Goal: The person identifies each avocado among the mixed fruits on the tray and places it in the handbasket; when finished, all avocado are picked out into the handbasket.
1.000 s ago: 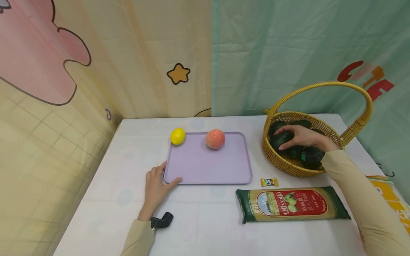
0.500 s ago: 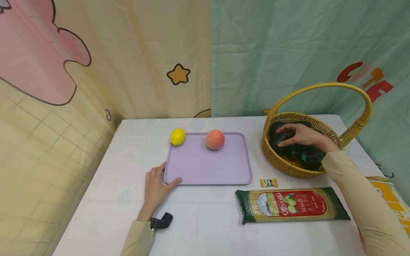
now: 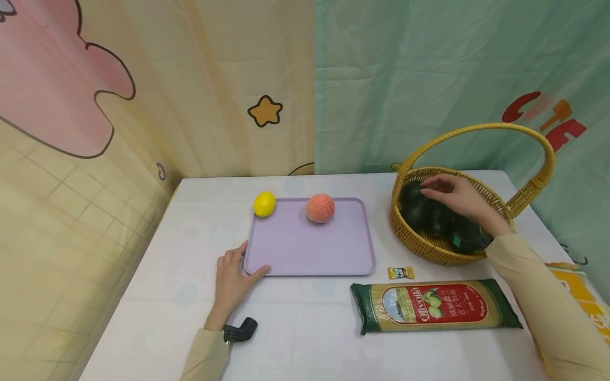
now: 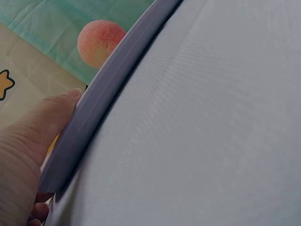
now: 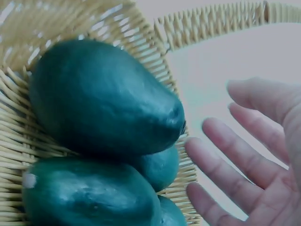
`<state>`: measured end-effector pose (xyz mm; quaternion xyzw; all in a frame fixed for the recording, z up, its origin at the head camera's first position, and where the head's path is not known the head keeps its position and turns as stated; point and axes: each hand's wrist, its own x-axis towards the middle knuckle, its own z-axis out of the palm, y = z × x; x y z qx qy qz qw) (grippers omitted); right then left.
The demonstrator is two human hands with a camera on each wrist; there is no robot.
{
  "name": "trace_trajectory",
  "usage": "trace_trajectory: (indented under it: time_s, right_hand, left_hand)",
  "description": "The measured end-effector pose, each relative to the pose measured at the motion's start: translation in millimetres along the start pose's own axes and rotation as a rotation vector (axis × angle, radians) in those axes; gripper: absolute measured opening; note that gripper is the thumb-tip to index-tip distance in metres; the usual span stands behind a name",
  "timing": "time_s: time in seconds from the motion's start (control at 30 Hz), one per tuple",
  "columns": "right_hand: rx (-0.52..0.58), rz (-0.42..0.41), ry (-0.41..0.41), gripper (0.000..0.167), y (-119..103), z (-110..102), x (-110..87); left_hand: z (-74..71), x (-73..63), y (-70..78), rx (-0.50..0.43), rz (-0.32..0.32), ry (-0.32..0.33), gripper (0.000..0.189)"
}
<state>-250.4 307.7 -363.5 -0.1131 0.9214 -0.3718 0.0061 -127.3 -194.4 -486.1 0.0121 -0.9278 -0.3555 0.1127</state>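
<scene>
My left hand [image 3: 233, 281] rests at the near left corner of a lilac tray [image 3: 310, 248], thumb on the front rim and fingers along the left side. A peach [image 3: 320, 208] lies at the tray's far edge, and a lemon [image 3: 264, 203] sits at its far left corner. Over the wicker basket [image 3: 413, 239] hovers my right hand [image 3: 461, 198], its fingers loosely bent. Several dark green avocados [image 3: 413, 203] fill the basket below it. In the right wrist view, a gap shows between the spread fingers [image 5: 221, 162] and the largest avocado [image 5: 106, 99], with nothing held.
The basket's tall handle [image 3: 476, 126] arches behind the right hand. A small yellow candy packet [image 3: 401, 272] and a long Olivoilà pasta bag [image 3: 436, 307] lie in front of the basket. Curtains stand behind the table [image 3: 310, 338]; an orange-yellow package [image 3: 583, 296] shows at the right edge.
My right hand has lifted off the avocados and shifted back and to the right, uncovering more of them. My left hand and the tray have stayed put.
</scene>
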Motion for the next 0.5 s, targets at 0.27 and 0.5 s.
trace_trajectory:
  time_s: [0.27,0.5]
  right_hand:
    - [0.058,-0.133,0.188,0.03,-14.8,6.5,-25.7]
    - [0.007,-0.277,0.283,0.025,-33.1,18.6,-55.7]
  left_hand:
    - [-1.7,0.8,-1.9,-0.003,0.001,0.011,0.086]
    - [-7.4,0.6,-5.1,-0.021,-0.016,-0.016,0.087]
